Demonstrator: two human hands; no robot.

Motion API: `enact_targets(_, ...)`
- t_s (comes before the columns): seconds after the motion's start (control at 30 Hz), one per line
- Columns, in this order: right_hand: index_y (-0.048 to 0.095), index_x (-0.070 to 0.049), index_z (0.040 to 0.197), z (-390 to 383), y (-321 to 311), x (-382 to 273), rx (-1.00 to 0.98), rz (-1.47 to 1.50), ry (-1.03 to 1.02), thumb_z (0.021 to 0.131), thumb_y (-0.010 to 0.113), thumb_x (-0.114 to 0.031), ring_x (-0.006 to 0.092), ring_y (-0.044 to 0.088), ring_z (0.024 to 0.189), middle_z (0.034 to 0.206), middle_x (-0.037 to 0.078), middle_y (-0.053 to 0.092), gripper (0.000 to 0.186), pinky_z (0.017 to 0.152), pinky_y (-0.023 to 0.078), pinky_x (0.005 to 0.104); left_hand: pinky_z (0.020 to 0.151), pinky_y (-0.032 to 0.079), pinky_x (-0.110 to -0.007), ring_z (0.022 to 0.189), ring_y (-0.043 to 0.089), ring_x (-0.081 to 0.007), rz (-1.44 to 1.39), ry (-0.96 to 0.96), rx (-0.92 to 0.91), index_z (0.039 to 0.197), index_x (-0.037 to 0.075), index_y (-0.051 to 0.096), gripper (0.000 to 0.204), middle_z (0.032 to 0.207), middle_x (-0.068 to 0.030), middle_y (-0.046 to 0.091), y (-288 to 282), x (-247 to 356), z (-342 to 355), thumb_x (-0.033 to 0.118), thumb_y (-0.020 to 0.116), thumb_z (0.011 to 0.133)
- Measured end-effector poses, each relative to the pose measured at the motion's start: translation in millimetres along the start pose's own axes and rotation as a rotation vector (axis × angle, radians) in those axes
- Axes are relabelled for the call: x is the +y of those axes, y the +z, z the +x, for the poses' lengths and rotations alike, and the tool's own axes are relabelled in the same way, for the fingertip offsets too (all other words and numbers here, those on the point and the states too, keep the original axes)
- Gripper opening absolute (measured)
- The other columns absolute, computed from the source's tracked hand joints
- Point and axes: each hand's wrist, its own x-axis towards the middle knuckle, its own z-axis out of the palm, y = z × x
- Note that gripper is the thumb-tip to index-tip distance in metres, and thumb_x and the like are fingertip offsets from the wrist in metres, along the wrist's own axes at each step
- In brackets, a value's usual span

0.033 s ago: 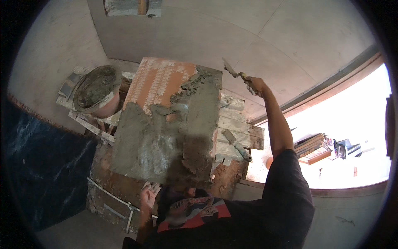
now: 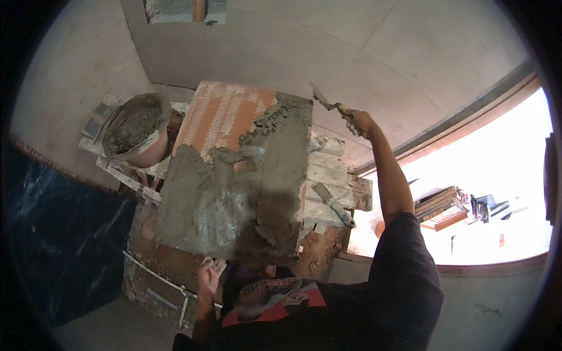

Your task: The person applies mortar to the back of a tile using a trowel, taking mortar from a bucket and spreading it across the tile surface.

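Note:
My right hand (image 2: 360,123) is closed round the handle of a mortar-smeared pointed trowel (image 2: 321,96), raised beyond the far right corner of a large tile (image 2: 219,114). The tile's ridged orange back faces up. Grey mortar (image 2: 202,199) covers its near part and right side, while the far left stays orange with pale streaks. At the tile's near edge my left hand (image 2: 211,275), whitened with mortar, has its fingers bent against the rim; the fingertips are partly hidden. To the tile's right, a second trowel or scraper (image 2: 333,205) lies on wooden boards.
A bucket (image 2: 137,128) of mortar stands left of the tile on a board platform (image 2: 129,175). Dark marbled panelling (image 2: 64,234) covers the lower left wall. White pipes (image 2: 181,298) run below. At right, a bright opening (image 2: 456,181) shows stacked things outside.
My right hand and the trowel have shifted very slightly left. The tile, its mortar and my left hand look the same.

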Motion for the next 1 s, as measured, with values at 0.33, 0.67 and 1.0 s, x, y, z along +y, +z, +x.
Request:
enact_targets(0.33, 0.061, -0.001, 0.092, -13, 71, 108, 0.166, -0.114, -0.254, 0.093, 0.056, -0.028, 0.0160, 0.051, 0.048, 0.062, 0.007, 0.056, 0.028, 0.044, 0.041, 0.0350, 0.101, 0.042, -0.052, 0.109, 0.057, -0.0323, 0.024, -0.023, 0.014, 0.105, 0.003, 0.055, 0.023, 0.108, -0.0133, 0.061, 0, -2, 13, 0.009, 0.060, 0.083)
enact_targets(0.67, 0.061, -0.002, 0.089, -38, 39, 116, 0.323, -0.076, -0.312, 0.093, 0.055, -0.025, 0.0141, 0.051, 0.048, 0.061, 0.005, 0.054, 0.025, 0.042, 0.040, 0.0312, 0.105, 0.038, -0.055, 0.116, 0.053, -0.0362, 0.001, -0.063, -0.011, 0.116, 0.001, 0.052, 0.033, 0.117, -0.0154, 0.057, -7, -17, 21, 0.007, 0.059, 0.085)
enact_targets(1.0, 0.060, 0.001, 0.090, -39, 13, 56, -0.116, -0.267, -0.154, 0.093, 0.050, -0.021, 0.0154, 0.057, 0.060, 0.073, 0.008, 0.061, 0.024, 0.054, 0.048, 0.0314, 0.108, 0.036, -0.054, 0.121, 0.048, -0.0347, 0.013, -0.074, 0.061, 0.118, -0.002, 0.048, 0.040, 0.124, -0.0154, 0.052, -14, -17, 22, 0.006, 0.063, 0.083)
